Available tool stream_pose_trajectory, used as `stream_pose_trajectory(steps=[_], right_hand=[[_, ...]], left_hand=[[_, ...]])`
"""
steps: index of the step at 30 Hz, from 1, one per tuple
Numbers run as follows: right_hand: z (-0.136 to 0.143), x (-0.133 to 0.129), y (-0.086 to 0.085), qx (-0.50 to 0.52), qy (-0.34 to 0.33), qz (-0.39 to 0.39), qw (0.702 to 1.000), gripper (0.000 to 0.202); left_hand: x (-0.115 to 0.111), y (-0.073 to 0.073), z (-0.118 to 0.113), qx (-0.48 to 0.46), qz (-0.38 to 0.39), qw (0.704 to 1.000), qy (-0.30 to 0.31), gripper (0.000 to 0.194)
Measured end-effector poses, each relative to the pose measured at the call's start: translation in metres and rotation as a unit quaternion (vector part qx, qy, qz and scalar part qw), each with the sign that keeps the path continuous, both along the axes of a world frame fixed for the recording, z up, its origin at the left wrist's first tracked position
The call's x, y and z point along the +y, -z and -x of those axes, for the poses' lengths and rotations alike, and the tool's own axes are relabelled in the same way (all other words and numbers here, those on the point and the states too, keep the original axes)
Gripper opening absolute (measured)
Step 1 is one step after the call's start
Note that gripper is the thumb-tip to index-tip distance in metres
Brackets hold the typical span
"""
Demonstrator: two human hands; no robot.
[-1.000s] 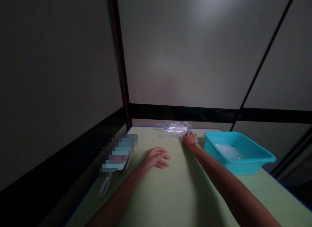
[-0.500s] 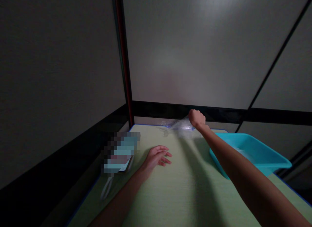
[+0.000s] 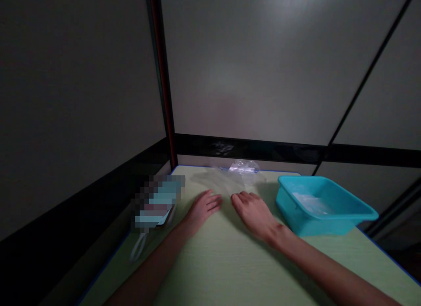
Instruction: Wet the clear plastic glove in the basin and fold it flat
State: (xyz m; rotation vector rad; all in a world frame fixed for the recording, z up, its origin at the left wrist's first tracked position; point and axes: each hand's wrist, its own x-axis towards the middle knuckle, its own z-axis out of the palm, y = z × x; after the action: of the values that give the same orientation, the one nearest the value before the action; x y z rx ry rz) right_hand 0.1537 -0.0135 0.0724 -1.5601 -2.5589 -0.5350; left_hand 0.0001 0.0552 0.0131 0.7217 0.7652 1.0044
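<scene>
A clear plastic bag (image 3: 245, 172), thin and crumpled, spreads over the far part of the pale green table (image 3: 223, 262). My right hand (image 3: 253, 211) is closed at the near edge of the bag, its fingers curled down on the film. Just to its left, my left hand (image 3: 203, 207) is held low over the table with its fingers apart and nothing seen in it. A small gap separates the two hands.
A turquoise basin (image 3: 322, 225) on the right holds some clear plastic film (image 3: 312, 203). At the left edge lies a partly pixelated light-blue object (image 3: 164, 201) with a white strap (image 3: 138, 247). Walls rise behind and at the left.
My right hand has come down from the far side toward my left hand, drawing the plastic bag nearer. My left hand has shifted slightly left. The view has turned a little.
</scene>
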Motion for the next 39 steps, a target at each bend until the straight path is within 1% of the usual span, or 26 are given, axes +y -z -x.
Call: stream_pose_trajectory(steps=[3, 5, 7, 9, 11, 14, 17, 21, 24, 27, 29, 31, 33, 36, 39], right_hand=[[0.0, -0.017, 0.026, 0.013, -0.062, 0.019, 0.998, 0.012], [0.001, -0.025, 0.037, 0.018, -0.11, 0.025, 0.993, 0.012], [0.003, -0.031, 0.043, 0.027, -0.17, 0.036, 0.984, 0.012], [0.003, -0.035, 0.045, 0.052, -0.218, 0.058, 0.973, 0.014], [0.001, -0.038, 0.045, 0.091, -0.232, 0.079, 0.965, 0.016], [-0.007, -0.037, 0.045, 0.165, -0.195, 0.09, 0.963, 0.014], [-0.018, -0.031, 0.045, 0.232, -0.15, 0.088, 0.957, 0.018], [-0.026, -0.025, 0.043, 0.26, -0.138, 0.084, 0.952, 0.025], [-0.026, -0.025, 0.043, 0.28, -0.108, 0.074, 0.951, 0.019], [-0.028, -0.024, 0.044, 0.321, -0.065, 0.049, 0.944, 0.016], [-0.033, -0.02, 0.047, 0.333, -0.054, 0.04, 0.94, 0.025], [-0.039, -0.015, 0.051, 0.311, -0.057, 0.046, 0.948, 0.044], [-0.044, -0.01, 0.057, 0.27, -0.054, 0.06, 0.959, 0.058], [-0.049, -0.007, 0.065, 0.232, -0.021, 0.077, 0.97, 0.061], [-0.052, -0.006, 0.068, 0.217, 0.013, 0.073, 0.973, 0.058]], left_hand=[[0.003, 0.001, 0.001, -0.015, 0.036, 0.999, 0.014, 0.021], [0.004, 0.001, 0.003, -0.026, 0.055, 0.998, 0.021, 0.022], [0.003, 0.002, 0.005, -0.041, 0.061, 0.997, 0.025, 0.023], [0.002, 0.004, 0.007, -0.056, 0.057, 0.996, 0.026, 0.027], [0.002, 0.006, 0.009, -0.071, 0.051, 0.996, 0.035, 0.032], [0.001, 0.008, 0.01, -0.093, 0.045, 0.992, 0.067, 0.038], [-0.001, 0.004, 0.009, -0.099, 0.034, 0.989, 0.104, 0.036], [-0.01, -0.008, 0.008, -0.096, 0.011, 0.981, 0.168, 0.033], [-0.018, -0.015, 0.01, -0.108, -0.004, 0.965, 0.239, 0.034], [-0.023, -0.019, 0.013, -0.121, -0.01, 0.947, 0.296, 0.034], [-0.024, -0.02, 0.015, -0.119, -0.01, 0.942, 0.315, 0.035], [-0.023, -0.019, 0.014, -0.103, -0.005, 0.946, 0.306, 0.036], [-0.019, -0.017, 0.012, -0.075, 0.004, 0.963, 0.26, 0.036], [-0.01, -0.011, 0.009, -0.038, 0.015, 0.989, 0.141, 0.037], [0.0, -0.003, 0.009, -0.013, 0.004, 1.0, 0.019, 0.043]])
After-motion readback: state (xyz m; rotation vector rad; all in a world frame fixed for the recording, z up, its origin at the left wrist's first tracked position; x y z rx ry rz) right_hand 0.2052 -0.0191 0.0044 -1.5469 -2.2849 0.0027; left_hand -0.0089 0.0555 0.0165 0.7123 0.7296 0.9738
